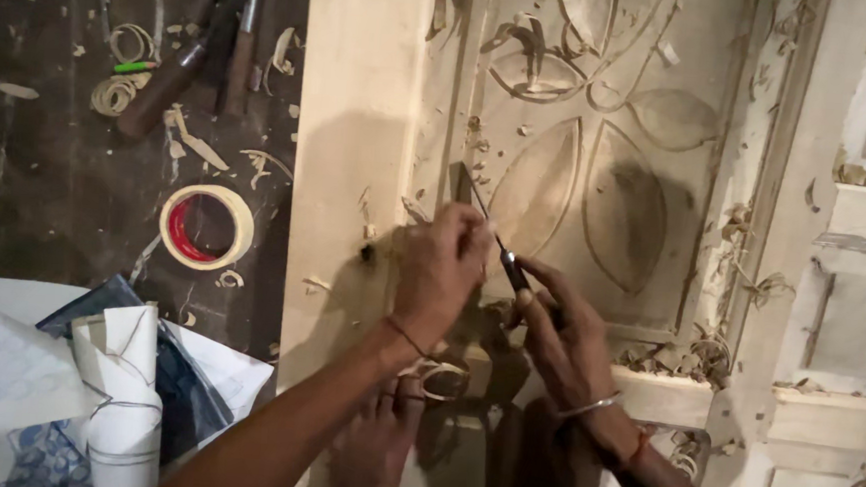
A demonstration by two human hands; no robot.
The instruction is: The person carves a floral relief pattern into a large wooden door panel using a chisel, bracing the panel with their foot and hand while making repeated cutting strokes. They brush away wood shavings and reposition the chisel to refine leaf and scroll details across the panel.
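Note:
A pale wooden panel [360, 119] carved with leaf and petal shapes lies in front of me. My left hand [439, 272] is closed around the thin metal blade of a carving chisel [501, 250], whose tip rests on the wood beside a leaf outline [542, 185]. Just to the right, my right hand [569, 344], with a metal bangle on its wrist, pinches the chisel's dark handle end with its fingers. Below my left forearm a bare foot [372, 452] rests on the panel.
A roll of cream tape [206, 227] with a red core lies on the dark floor at left. Several wooden-handled tools [189, 63] lie at top left. Rolled white paper [125, 395] and loose sheets sit at bottom left. Wood shavings [682, 354] cover the carving.

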